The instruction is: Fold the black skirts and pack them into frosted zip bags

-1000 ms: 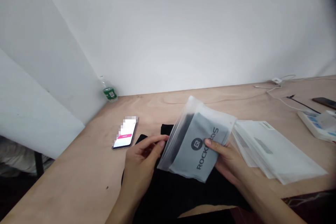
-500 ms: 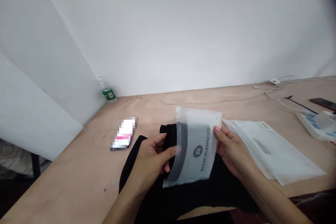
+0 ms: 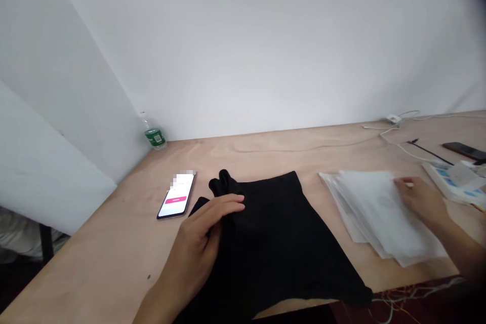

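Observation:
A black cloth lies spread on the wooden table in front of me. My left hand rests flat on the cloth's left part, fingers stretched out. To the right lies a stack of frosted plastic bags. My right hand lies on top of that stack, its fingers bent onto the topmost bag. The bag with the printed logo that I held is no longer apart from the stack.
A phone with a lit screen lies left of the cloth. A green-labelled bottle stands in the far corner by the wall. Cables, a dark phone and a white-blue box sit at the far right.
Both hands held the logo bag above the cloth. My right hand has carried it right onto the stack, and my left hand has dropped flat onto the black cloth.

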